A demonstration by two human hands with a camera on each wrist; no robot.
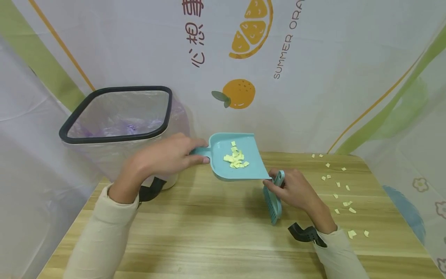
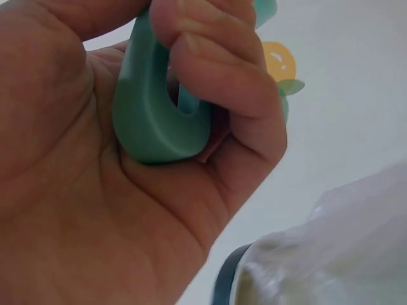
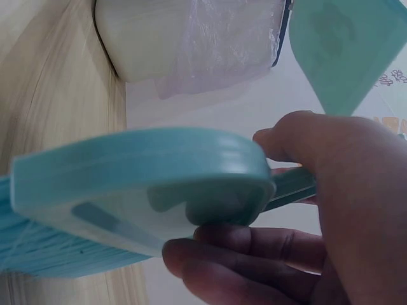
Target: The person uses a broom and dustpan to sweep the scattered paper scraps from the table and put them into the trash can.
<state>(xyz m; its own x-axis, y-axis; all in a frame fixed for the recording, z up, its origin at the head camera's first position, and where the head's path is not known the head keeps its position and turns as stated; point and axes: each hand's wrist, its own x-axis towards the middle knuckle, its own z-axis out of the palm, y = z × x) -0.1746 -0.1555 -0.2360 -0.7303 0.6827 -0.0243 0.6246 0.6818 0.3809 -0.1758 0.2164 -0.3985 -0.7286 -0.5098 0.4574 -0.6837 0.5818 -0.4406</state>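
Note:
My left hand (image 1: 174,154) grips the handle of a light blue dustpan (image 1: 228,141), raised above the table beside the trash bin. A small heap of pale yellow paper scraps (image 1: 236,158) lies in the pan. In the left wrist view the fingers curl round the looped handle (image 2: 152,127). My right hand (image 1: 296,190) holds a matching blue hand brush (image 1: 275,209) near the pan's front corner, bristles pointing down. The right wrist view shows thumb and fingers around the brush (image 3: 140,159), with the dustpan's underside (image 3: 343,51) behind.
A trash bin (image 1: 115,137) with a black rim and a clear purplish liner stands at the table's back left. More paper scraps (image 1: 347,203) are scattered over the right side of the wooden table (image 1: 209,232). A printed curtain (image 1: 306,97) hangs behind.

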